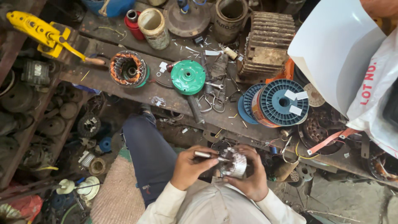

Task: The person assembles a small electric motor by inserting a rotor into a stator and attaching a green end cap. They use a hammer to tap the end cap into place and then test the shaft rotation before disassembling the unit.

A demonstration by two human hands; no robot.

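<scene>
At the right edge a white plastic bag (373, 95) with red lettering sags over the table (103, 79), and above it lies a large blank white sheet (331, 54). Just left of them a blue wire spool (282, 103), lying on its side, carries three small white paper labels on its flange. At the top of the table stand a cream tin can (153, 27) with a worn label and a dark can (230, 16) with pale lettering; a red canister (133, 23) sits beside the cream one. A green round motor cover (188, 76) lies mid-table, with a copper-wound stator (128, 68) to its left and a yellow tool (41, 35) at the far left.

Low in the view, in front of the table and over the lap, both hands meet. The right hand (248, 176) cups a small silvery stator core (234, 164), fingers wrapped round its far side, the grip closed on it. The left hand (188, 168) pinches a thin metal tool (209, 156), its grip closed, the tip resting against the core. Both wrists come up from pale sleeves, bent inward
</scene>
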